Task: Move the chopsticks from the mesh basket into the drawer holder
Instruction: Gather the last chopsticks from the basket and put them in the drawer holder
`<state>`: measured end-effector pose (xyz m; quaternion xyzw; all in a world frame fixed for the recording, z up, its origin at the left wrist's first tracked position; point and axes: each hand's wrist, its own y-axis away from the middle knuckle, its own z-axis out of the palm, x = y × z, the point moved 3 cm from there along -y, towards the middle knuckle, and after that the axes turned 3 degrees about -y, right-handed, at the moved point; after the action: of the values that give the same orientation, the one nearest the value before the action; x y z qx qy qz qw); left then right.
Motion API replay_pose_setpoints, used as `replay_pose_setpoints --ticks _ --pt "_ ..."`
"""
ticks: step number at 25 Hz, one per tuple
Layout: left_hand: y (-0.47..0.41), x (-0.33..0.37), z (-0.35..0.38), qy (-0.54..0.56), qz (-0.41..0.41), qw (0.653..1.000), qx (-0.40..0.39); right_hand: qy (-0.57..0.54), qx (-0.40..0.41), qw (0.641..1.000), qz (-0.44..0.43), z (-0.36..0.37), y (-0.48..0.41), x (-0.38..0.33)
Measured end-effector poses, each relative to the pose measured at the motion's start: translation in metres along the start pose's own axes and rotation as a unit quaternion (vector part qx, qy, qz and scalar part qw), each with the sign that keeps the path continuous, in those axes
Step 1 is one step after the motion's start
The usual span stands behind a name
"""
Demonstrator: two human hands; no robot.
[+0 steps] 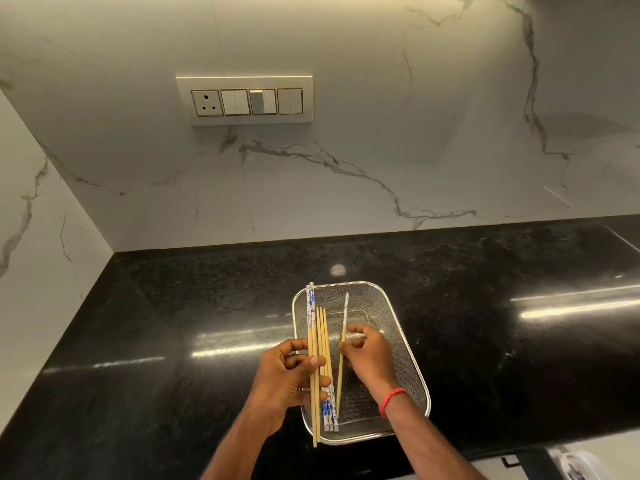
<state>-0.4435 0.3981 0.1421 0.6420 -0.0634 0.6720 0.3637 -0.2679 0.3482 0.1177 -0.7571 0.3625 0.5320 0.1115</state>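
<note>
Gripping a bundle of chopsticks (320, 327), the left hand (284, 379) is hovering over the 9 o'clock edge of the mesh basket (381, 306), fingers curling round the sticks from the far side and thumb pressing across them from the near side. The bundle is running straight from 12 to 6 o'clock. Some sticks are showing blue-and-white patterned ends at 12, others are showing theirs at 6, just above the basket's near rim.

At 3 o'clock of the bundle, the right hand (372, 358) is reaching over the basket's middle, thumb and fingertips pinching a single chopstick (344, 317) around its midpoint, with the other fingers tucking in beside them. That stick is leaning slightly, pale patterned end at 12 o'clock and bare wooden tip at 6; whether the tip is touching the mesh, I cannot tell. A red thread bracelet (393, 398) is circling the right wrist.

The basket is sitting on a glossy black countertop (173, 323) at 6 o'clock of the view. A switch panel (244, 100) is sitting on the marble backsplash (381, 133) at 11 o'clock.
</note>
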Motion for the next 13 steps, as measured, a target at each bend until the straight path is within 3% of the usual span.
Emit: replay_pose_setpoints --ticks 2,5,8,13 --pt "0.000 0.002 0.001 -0.001 -0.001 1.000 -0.006 -0.086 -0.001 0.996 0.002 -0.014 0.003 -0.009" --pt "-0.002 0.004 0.002 -0.007 0.000 1.000 -0.008 -0.216 -0.082 0.973 0.001 -0.023 0.015 -0.034" --pt "-0.003 0.006 0.008 -0.018 0.001 1.000 -0.022 -0.179 -0.114 0.976 -0.042 -0.018 0.028 -0.051" --pt "-0.003 0.007 0.016 -0.034 -0.009 0.999 -0.036 -0.176 -0.105 0.978 -0.042 -0.020 0.035 -0.050"
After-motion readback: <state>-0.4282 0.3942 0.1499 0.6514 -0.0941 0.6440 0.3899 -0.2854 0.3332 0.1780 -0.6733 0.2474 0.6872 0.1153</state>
